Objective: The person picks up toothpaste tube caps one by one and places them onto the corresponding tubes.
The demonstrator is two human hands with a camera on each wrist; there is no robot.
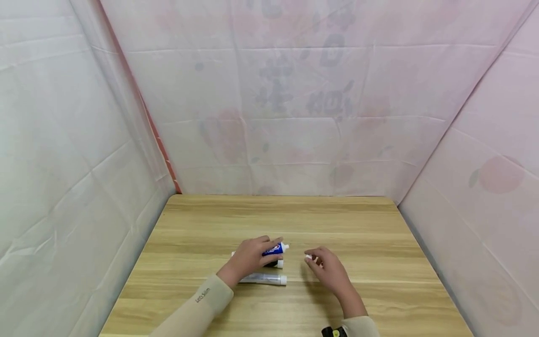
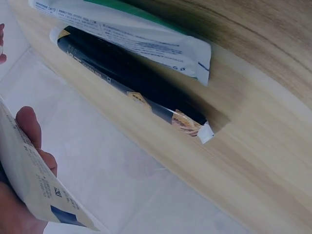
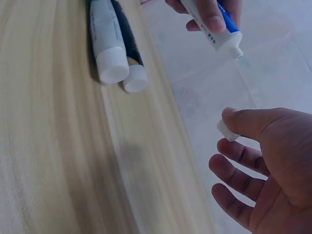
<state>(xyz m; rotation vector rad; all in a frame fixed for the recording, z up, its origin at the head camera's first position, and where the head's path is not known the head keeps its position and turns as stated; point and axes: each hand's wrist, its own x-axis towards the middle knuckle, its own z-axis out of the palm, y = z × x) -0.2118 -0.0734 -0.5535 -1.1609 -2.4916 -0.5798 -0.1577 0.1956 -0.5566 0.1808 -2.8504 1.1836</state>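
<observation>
My left hand (image 1: pixel 248 256) grips a blue and white toothpaste tube (image 1: pixel 273 249) above the table. Its bare threaded nozzle (image 3: pixel 237 52) points toward my right hand (image 1: pixel 331 271). Between right thumb and index finger I pinch a small white cap (image 3: pixel 227 130), apart from the nozzle; the other fingers are spread in the right wrist view. Below the left hand lie two capped tubes: a black one (image 2: pixel 131 80), partly hidden by that hand in the head view, and a white and green one (image 2: pixel 131 39), nearer my body.
The wood-grain table (image 1: pixel 202 220) carries the tubes near its middle. Pale printed sheets (image 1: pixel 290 140) hang behind it and on both sides, close to its edges. A dark device (image 1: pixel 334 332) sits at my right wrist.
</observation>
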